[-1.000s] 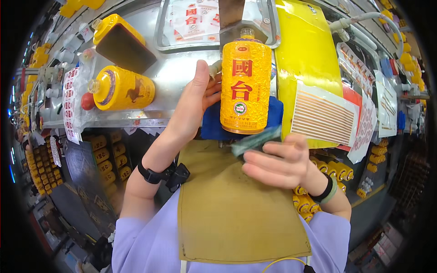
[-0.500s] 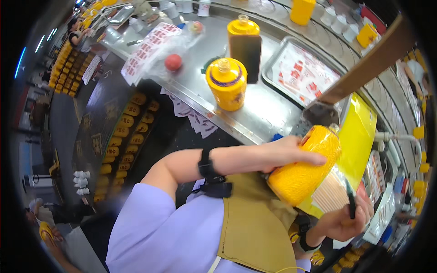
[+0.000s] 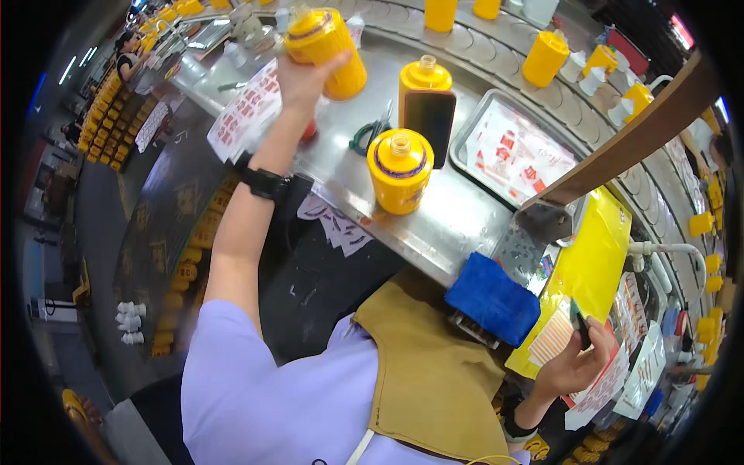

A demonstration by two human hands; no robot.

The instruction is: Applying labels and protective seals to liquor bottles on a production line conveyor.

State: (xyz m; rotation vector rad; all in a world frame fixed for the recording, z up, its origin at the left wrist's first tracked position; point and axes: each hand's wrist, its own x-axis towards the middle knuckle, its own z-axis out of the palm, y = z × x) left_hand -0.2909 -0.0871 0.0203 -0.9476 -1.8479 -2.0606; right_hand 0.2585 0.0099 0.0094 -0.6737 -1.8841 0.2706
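Observation:
My left hand point(image 3: 301, 81) reaches out to the far left of the metal bench, its fingers wrapped round a yellow bottle point(image 3: 341, 68). The bottle is a little tilted; I cannot tell whether its base touches the bench. My right hand point(image 3: 575, 364), low on the right, pinches a slim dark tool point(image 3: 583, 328) beside a striped label sheet point(image 3: 552, 338) on a yellow sheet point(image 3: 597, 240). The tool's exact kind is unclear. An uncapped yellow bottle point(image 3: 401, 174) stands mid-bench; behind it a phone point(image 3: 428, 124) leans on another yellow bottle point(image 3: 425, 76).
A metal tray point(image 3: 465, 147) holds red-printed stickers. Near the bench's front edge lies a blue cloth point(image 3: 496, 301). Green-handled scissors point(image 3: 360, 139) rest behind the front bottle. A wooden post point(image 3: 628, 139) slants across the right. A conveyor point(image 3: 496, 54) carrying yellow bottles runs behind.
My left hand has carried the yellow bottle from in front of me to the bench's far left, uncovering the blue cloth. My right hand keeps the tool, slightly further left.

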